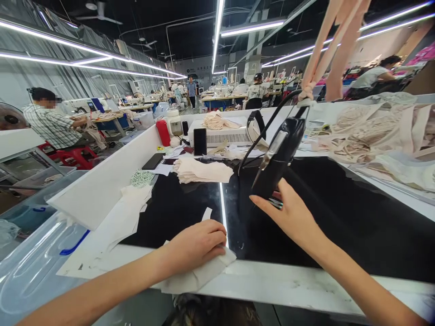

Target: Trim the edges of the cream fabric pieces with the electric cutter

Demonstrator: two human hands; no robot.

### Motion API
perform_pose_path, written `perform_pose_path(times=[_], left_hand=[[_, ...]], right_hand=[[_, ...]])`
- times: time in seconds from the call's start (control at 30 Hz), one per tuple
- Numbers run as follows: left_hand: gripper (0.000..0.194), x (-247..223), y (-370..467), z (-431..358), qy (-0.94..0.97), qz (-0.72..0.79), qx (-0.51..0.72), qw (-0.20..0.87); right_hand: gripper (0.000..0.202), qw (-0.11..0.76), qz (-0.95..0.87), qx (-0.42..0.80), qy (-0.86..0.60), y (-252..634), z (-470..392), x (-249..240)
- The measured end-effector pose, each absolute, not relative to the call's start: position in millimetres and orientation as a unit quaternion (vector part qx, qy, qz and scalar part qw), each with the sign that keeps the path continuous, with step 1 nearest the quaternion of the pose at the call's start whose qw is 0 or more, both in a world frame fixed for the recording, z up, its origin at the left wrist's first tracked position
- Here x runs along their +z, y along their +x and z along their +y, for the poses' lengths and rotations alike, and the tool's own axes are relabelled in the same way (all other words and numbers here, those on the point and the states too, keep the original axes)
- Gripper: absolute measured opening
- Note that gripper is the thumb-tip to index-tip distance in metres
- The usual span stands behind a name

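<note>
My left hand (200, 242) is closed on a pale cream fabric piece (190, 278) at the table's front edge, with a narrow strip of it sticking up beyond the knuckles. My right hand (292, 210) is at the lower end of a black corded hand tool (282, 151) with a silver metal plate. Its thumb is in front of the tool's lower end, and the other fingers are mostly hidden behind it. The tool is tilted and hangs from knotted pink fabric strips (314, 74). A stack of cream fabric pieces (202, 170) lies farther back on the black surface.
More fabric pieces (127, 213) lie at the left, near green elastic loops (142, 178) and a dark phone (152, 161). Behind are an upright phone (200, 141), a red container (162, 132) and a white vented box (224, 136). Fabric strips (377, 129) are heaped at right.
</note>
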State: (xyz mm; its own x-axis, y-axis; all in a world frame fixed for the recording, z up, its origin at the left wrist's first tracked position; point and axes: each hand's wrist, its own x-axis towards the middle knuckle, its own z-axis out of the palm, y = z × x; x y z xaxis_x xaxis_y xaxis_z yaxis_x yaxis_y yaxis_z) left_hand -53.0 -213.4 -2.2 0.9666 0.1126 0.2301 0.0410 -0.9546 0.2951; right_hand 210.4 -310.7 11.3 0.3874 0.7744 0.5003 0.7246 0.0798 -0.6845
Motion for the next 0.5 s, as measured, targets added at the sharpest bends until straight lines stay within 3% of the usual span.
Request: perform_pose_path(times=[0.1, 0.23, 0.4, 0.5], left_hand=[[0.005, -3.0, -54.4, -211.6, 0.982, 0.045, 0.111, 0.147], [0.007, -4.6, -54.6, -209.4, 0.989, 0.078, 0.084, 0.096], [0.010, -1.5, -46.9, -208.7, 0.989, 0.133, 0.023, 0.053], [0.026, 2.5, -44.4, -207.4, 0.986, 0.158, 0.008, 0.057]], right_hand=[[0.067, 0.353, -0.605, -0.050, -0.713, 241.6, -331.6, -17.0], [0.082, 0.261, -0.623, -0.113, -0.728, 280.8, -356.7, -60.3], [0.069, 0.274, -0.649, -0.136, -0.696, 315.3, -358.3, -111.8], [0.058, 0.324, -0.616, -0.189, -0.692, 326.9, -347.8, -134.0]])
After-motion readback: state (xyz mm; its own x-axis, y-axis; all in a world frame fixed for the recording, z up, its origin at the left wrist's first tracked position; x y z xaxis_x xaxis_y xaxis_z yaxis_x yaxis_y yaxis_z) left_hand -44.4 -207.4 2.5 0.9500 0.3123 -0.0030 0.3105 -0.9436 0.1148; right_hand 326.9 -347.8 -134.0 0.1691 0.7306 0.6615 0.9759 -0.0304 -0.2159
